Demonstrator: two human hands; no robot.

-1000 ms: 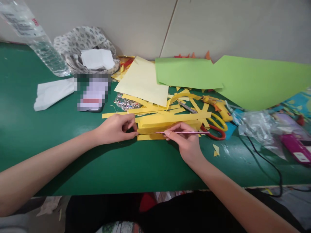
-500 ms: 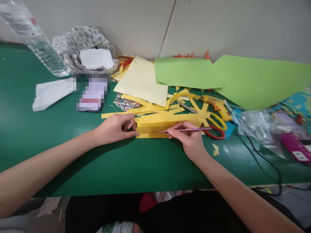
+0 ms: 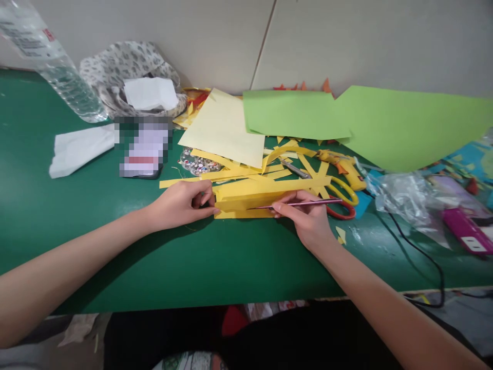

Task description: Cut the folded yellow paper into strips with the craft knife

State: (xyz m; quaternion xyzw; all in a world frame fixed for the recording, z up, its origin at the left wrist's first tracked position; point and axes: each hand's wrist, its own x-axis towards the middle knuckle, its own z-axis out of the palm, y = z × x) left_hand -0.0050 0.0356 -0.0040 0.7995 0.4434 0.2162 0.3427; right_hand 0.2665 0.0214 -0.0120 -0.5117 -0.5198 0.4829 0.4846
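Note:
My left hand pinches the left end of a folded yellow paper between thumb and fingers. The paper lies on the green table with its folded flaps standing up a little. In my right hand is a thin, shiny pink pointed tool, held like a pen. Its narrow tip points left and lies over the paper's front fold; I cannot tell if it presses on it. Some right fingers are hidden behind the tool and the flap. Yellow paper strips lie just behind the paper.
Scissors with red and yellow handles and a yellow glue gun sit to the right. Green sheets and a pale yellow sheet lie behind. At left are a phone, a tissue and a water bottle.
My right hand and the pink tool have slid slightly to the right along the paper. The left hand keeps its hold, and the view has shifted a little.

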